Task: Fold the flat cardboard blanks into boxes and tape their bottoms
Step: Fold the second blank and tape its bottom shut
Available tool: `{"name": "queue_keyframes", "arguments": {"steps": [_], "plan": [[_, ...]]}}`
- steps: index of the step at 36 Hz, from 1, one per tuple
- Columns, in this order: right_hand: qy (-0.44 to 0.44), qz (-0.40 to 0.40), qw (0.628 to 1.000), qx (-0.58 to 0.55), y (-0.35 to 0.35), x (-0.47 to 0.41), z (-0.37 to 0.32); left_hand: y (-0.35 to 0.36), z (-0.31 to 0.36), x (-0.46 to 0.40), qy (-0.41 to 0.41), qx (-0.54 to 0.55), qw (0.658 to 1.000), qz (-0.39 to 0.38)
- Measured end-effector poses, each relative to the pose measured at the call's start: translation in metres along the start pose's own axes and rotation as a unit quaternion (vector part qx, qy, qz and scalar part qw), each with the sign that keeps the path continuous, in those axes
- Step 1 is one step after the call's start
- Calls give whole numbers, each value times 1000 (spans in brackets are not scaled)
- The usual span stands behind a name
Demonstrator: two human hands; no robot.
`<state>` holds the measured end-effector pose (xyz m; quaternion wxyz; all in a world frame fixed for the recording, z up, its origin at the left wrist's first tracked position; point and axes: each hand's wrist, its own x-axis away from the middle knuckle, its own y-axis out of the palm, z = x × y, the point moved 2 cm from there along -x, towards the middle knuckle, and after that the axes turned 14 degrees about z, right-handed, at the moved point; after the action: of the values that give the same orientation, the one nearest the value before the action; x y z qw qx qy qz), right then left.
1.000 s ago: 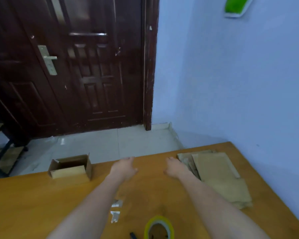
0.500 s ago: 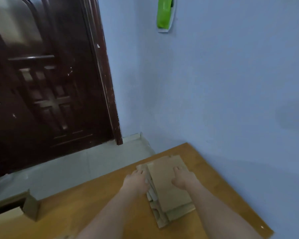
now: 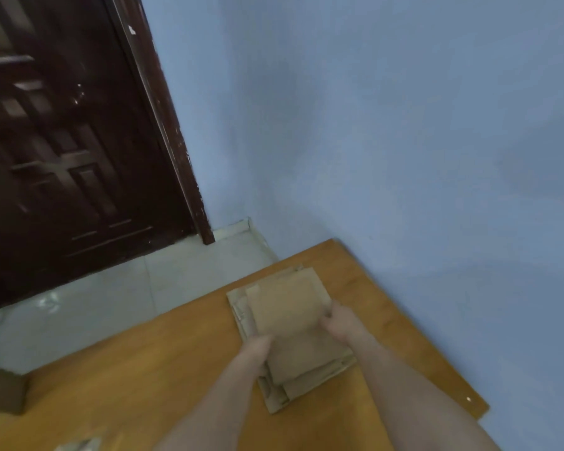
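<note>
At the far right corner of the table, close to the blue wall, the stack of flat blanks lies in a loose pile, and I have its top blank by both side edges. My left hand grips the near left edge, fingers curled under the card; my right hand pinches the right edge, thumb on top. The far end of the blank looks slightly raised off the pile, though the blur makes that hard to judge. I'd say this box is only at the pick-up: the blank is flat, nothing on it folded, no tape on it. Several more blanks wait beneath. At the left edge of the view a brown cardboard shape sits on the table, too cut off to tell whether it is a finished box. No tape roll shows here. Beyond the table are the pale floor and dark door; nothing blocks the lift
</note>
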<state>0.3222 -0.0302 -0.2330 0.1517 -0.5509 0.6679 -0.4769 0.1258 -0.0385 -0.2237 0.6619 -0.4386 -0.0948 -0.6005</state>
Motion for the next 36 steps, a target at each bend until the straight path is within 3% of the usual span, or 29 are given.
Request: {"name": "queue_keyframes", "arguments": {"steps": [8, 13, 19, 23, 25, 27, 31, 34, 36], "plan": [[56, 71, 993, -70, -16, 0, -22, -18, 19, 5, 35, 98, 994, 32], [100, 99, 964, -227, -22, 2, -49, -41, 37, 17, 68, 205, 975, 48], [104, 62, 930, -346, -15, 13, -91, -96, 45, 22, 115, 229, 961, 100], [83, -13, 938, -338, -1, 26, -130, -144, 41, 26, 175, 228, 947, 142], [66, -13, 947, -314, 9, 33, -149, -169, 34, 25, 215, 225, 937, 161], [51, 18, 945, -324, 19, 38, -168, -191, 25, 20, 238, 186, 933, 195], [56, 74, 935, -343, 32, 53, -207, -232, 3, 18, 271, -39, 904, 327], [37, 50, 932, -357, 45, 62, -235, -257, -21, 20, 304, -171, 871, 347], [29, -17, 929, -368, 61, 72, -250, -269, -41, 18, 302, -230, 863, 335]]}}
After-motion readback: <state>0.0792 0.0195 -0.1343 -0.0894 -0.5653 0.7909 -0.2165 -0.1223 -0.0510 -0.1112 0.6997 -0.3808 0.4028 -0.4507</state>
